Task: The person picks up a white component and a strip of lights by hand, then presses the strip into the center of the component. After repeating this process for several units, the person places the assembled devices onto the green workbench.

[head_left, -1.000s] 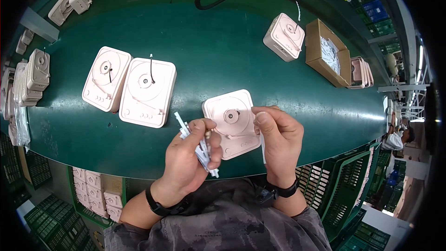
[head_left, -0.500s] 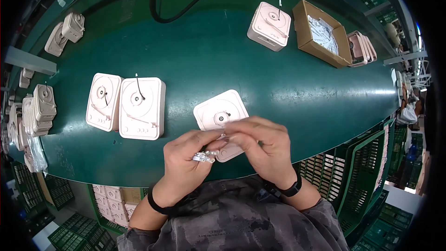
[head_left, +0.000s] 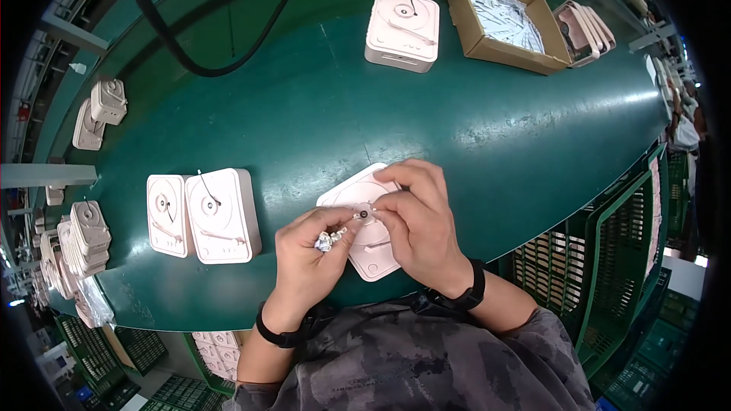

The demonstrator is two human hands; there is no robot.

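Note:
A pale pink casing shaped like a small record player (head_left: 374, 259) lies on the green table in front of me, its round hub (head_left: 364, 214) showing between my fingertips. My left hand (head_left: 311, 247) is closed around a little bunch of shiny white and clear pieces (head_left: 327, 241), while its thumb and forefinger reach the hub's left side. On the other side, my right hand (head_left: 422, 228) pinches close to the hub with thumb and forefinger. Whatever that pinch holds is too small to make out. The right hand's other fingers bend over the casing's upper right part.
Two similar casings (head_left: 221, 217) stand side by side to the left. Farther off are another casing (head_left: 402, 30) with a cable and a cardboard box (head_left: 506, 27) of white strips. A black cable (head_left: 205, 68) hangs above the table. Green crates (head_left: 609, 259) stand at the right edge.
My hands have moved apart slightly, and the hub now shows between the fingertips. The right fingers have spread over the casing. The whole view has shifted and tilted.

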